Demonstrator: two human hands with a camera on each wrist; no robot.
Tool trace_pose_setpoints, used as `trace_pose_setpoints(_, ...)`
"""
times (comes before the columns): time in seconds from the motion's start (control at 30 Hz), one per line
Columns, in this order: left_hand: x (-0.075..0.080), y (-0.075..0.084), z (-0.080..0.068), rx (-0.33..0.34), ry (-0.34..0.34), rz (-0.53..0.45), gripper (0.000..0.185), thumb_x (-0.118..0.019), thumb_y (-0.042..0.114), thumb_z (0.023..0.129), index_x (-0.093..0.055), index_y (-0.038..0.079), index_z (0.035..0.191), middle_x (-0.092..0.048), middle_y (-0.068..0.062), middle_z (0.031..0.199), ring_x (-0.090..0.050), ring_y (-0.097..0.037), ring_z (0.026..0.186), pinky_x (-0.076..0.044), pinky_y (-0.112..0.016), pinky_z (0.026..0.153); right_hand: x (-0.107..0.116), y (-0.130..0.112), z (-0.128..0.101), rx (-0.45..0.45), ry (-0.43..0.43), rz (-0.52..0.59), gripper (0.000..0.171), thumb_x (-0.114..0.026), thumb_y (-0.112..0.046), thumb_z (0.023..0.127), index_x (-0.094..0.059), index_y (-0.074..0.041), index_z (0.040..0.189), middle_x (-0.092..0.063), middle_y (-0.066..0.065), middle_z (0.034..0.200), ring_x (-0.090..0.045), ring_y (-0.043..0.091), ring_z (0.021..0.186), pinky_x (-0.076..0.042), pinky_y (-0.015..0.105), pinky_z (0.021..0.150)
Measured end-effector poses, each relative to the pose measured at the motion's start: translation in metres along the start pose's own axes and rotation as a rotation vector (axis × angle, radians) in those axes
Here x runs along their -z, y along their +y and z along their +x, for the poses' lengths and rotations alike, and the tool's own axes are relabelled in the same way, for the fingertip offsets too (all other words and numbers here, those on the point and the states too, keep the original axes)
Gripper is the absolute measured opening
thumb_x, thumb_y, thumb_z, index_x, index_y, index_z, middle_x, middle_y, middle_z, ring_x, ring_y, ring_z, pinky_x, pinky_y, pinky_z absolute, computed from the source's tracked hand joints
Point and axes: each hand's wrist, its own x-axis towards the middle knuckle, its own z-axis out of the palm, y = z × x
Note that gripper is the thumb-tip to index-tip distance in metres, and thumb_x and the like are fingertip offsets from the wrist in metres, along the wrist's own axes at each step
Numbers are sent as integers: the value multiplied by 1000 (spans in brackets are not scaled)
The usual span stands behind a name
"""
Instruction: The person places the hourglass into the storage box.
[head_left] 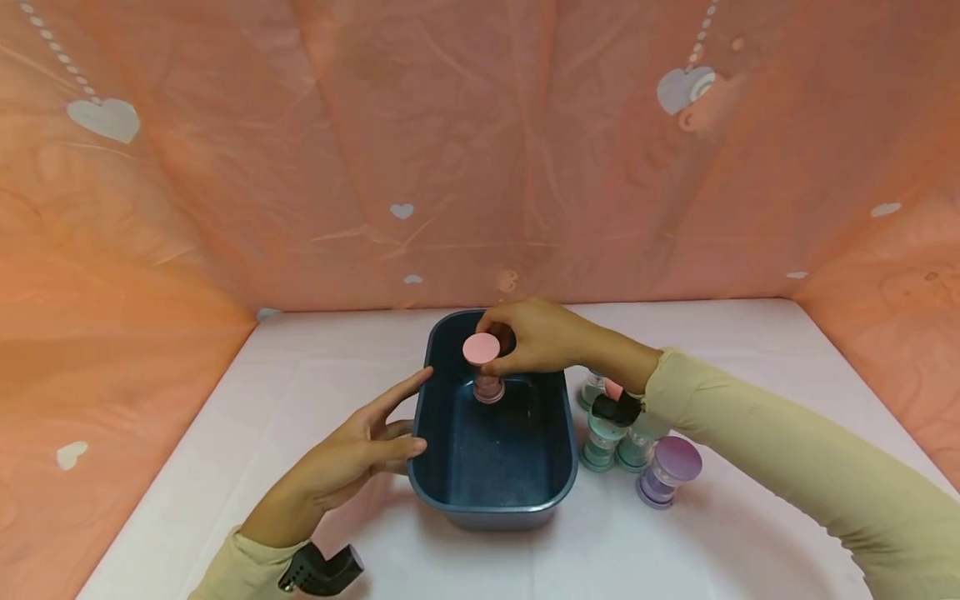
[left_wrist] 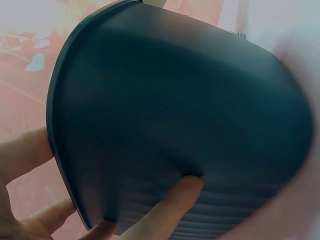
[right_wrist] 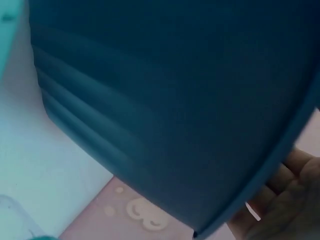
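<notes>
A dark blue plastic bin (head_left: pixel 495 467) stands on the white surface. My right hand (head_left: pixel 543 333) reaches over its far right rim and pinches a pink hourglass sand timer (head_left: pixel 482 348) between thumb and fingers, inside the bin's far half. In the right wrist view the bin's outer wall (right_wrist: pixel 150 100) hides the timer, and part of the right hand (right_wrist: pixel 285 200) shows past the rim. My left hand (head_left: pixel 360 446) rests against the bin's left side with its fingers spread. Its fingertips touch the outer wall (left_wrist: pixel 175 110) and the rim in the left wrist view.
Right of the bin stand more sand timers: a purple one (head_left: pixel 677 458), green ones such as this green timer (head_left: pixel 602 437), and others partly hidden under the right wrist. A pink-orange curtain (head_left: pixel 480 167) with pale hearts closes off the back and sides.
</notes>
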Motion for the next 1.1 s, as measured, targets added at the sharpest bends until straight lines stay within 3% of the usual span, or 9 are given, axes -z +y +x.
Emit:
trace_pose_setpoints(0.13, 1, 1, -1, 7, 11, 26, 84, -62, 9, 96, -12, 27, 161, 0, -6, 167, -45, -30, 133, -53, -40, 93, -4, -1, 6, -14, -20, -4, 43, -82, -38, 80, -70, -16, 115, -72, -4, 95, -61, 10, 82, -51, 27, 75)
trace_pose_setpoints(0.33, 0, 0, -2, 5, 4, 25, 85, -62, 7, 96, -11, 28, 161, 4, -1, 168, -35, -37, 139, -52, -41, 94, -16, 1, 14, -72, -83, -35, 47, -81, -43, 80, -70, -18, 119, -74, -3, 102, -62, 8, 82, -52, 28, 76)
trace_pose_setpoints(0.67, -3, 3, -4, -29, -3, 18, 84, -62, 8, 96, -12, 26, 161, 4, -6, 168, -35, -39, 140, -51, -42, 95, -25, 0, 22, -153, -130, -109, 53, -77, -47, 83, -67, -21, 128, -71, -1, 120, -66, 16, 104, -52, 39, 94)
trace_pose_setpoints(1.1, -2, 3, -8, -27, 16, 16, 85, -63, 7, 95, -12, 25, 161, 2, -6, 168, -39, -34, 136, -53, -40, 91, -28, -3, 27, -206, -155, -136, 53, -75, -50, 85, -64, -24, 130, -70, -2, 118, -65, 15, 104, -51, 40, 95)
